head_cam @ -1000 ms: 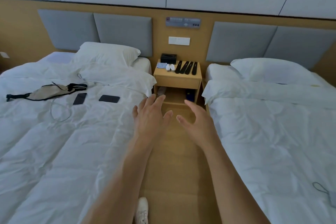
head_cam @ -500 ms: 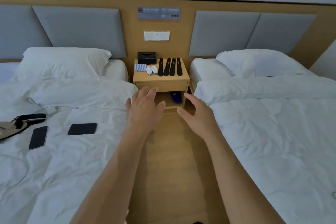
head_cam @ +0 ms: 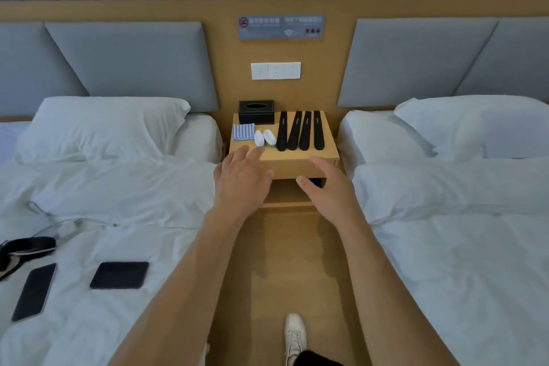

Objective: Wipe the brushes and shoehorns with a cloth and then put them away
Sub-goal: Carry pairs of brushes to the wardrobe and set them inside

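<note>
Step in hand: the approach — nothing is picked up yet, so no wiping has begun.

Left hand (head_cam: 241, 178), centre of frame, reaches toward the front left of the bedside table (head_cam: 297, 159); fingers spread and nearly straight, grip open, holding nothing. Right hand (head_cam: 328, 187), just right of it, hangs in front of the table's front edge, fingers loosely bent, grip likewise open and holding nothing.

Task items on the table top, left to right: folded striped cloth (head_cam: 243, 131) at the left edge; just beside it two small white brushes (head_cam: 265, 137); then four black shoehorns (head_cam: 300, 134) laid side by side, pointing toward the wall. A black tissue box (head_cam: 256, 111) stands behind the cloth.

Next move, as I judge it: take the cloth first — the left hand is nearest — then lift one brush with the other hand. The brushes sit close together, so a careful pinch is needed to avoid knocking the second.

Room: two beds with white bedding flank a wood-floor aisle; left bed (head_cam: 104, 202) carries two dark phones (head_cam: 118, 275) at lower left. Grey headboard panels, a socket plate (head_cam: 275, 70) on the wooden wall.
</note>
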